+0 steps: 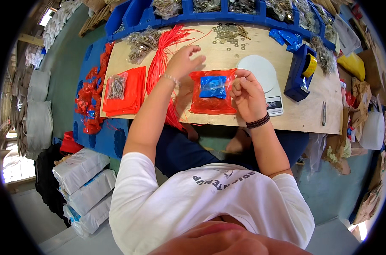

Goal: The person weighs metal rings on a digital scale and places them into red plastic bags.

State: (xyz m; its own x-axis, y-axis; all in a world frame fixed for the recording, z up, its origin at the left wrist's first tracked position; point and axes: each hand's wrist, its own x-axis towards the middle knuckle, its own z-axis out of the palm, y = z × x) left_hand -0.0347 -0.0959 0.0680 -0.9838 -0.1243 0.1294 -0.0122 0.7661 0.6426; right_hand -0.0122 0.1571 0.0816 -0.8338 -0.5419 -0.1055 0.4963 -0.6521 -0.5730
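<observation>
My left hand (188, 59) hovers above and left of a red plastic bag (212, 106), fingers loosely curved and apart, holding nothing visible. A blue packet (212, 80) lies on that bag. My right hand (247, 91) is pinched at the bag's right edge; what exactly is between its fingers is unclear. Left of them hangs a bundle of red strands (163, 51), beside stacked red bags (133, 85) topped by a bag of bolts (116, 87). A white scale (256, 68) sits just right of my right hand.
Blue bins (273, 23) line the plywood table's (307, 114) back, near loose washers (229, 36) and bagged hardware (142, 44). A tape dispenser (299, 76) and a pen-like tool (324, 114) are at right. Filled red bags (93, 97) lie on a blue surface at left.
</observation>
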